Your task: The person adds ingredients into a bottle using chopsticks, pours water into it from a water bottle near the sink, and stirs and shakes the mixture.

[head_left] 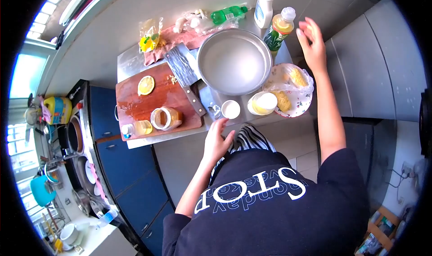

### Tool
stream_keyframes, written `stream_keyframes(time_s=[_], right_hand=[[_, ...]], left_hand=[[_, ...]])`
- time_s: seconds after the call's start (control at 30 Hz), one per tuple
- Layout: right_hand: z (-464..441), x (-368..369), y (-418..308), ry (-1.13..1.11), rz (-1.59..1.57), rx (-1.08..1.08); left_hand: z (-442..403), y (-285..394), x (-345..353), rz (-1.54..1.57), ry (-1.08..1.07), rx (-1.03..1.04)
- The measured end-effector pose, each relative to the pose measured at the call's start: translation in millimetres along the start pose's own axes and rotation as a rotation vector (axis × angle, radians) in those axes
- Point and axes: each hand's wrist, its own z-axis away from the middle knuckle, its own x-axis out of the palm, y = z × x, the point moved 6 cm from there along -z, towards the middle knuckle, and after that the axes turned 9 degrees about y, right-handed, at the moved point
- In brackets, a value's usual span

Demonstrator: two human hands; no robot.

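Observation:
My left hand is at the table's front edge, thumb and fingers apart, with nothing seen in it. Just beyond its fingertips lies a round white lid, beside a white-topped jar. My right hand is raised at the right, fingers loosely bent and apart, holding nothing. Closest to it stands a bottle with a green leafy label and white cap; a small gap separates them. Below that hand, a flowered plate carries yellow pieces, partly in clear plastic. A large metal bowl stands in the middle.
On the left, a wooden cutting board bears a lemon half, an open glass jar and a small bottle. A cleaver lies across its right edge. Behind are a green bottle and a white spray bottle.

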Motion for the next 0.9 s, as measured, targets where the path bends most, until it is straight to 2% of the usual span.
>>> stream_keyframes(time_s=[0.07, 0.13, 0.2, 0.3, 0.37, 0.53, 0.67, 0.73, 0.87, 0.9], right_hand=[[40, -14, -12, -0.122, -0.161, 0.202], [82, -18, -30, -0.243, -0.205, 0.282], [114, -21, -52, -0.316, -0.146, 0.248], [144, -19, -69, -0.325, -0.207, 0.340], [148, -17, -82, -0.326, -0.169, 0.277], [152, -6, -105, -0.460, -0.077, 0.201], [158, -1, -101, -0.453, -0.067, 0.165], [159, 0, -102, -0.467, 0.028, 0.090], [155, 0, -111, -0.451, 0.027, 0.071], [151, -4, -116, -0.388, 0.025, 0.036]], left_hand=[[-7, 23, 0, -0.399, 0.154, 0.347], [-19, 25, 10, -0.413, 0.115, 0.340], [-25, 35, 18, -0.621, 0.130, 0.455], [-36, 25, 27, -0.702, 0.119, 0.447], [-42, 19, 31, -0.755, 0.167, 0.487], [-50, 16, 26, -0.716, 0.211, 0.559], [-42, 32, 11, -0.530, 0.144, 0.485], [-37, 37, 5, -0.339, 0.131, 0.436], [-29, 50, -10, -0.175, 0.148, 0.475], [-27, 55, -15, -0.177, 0.159, 0.470]])
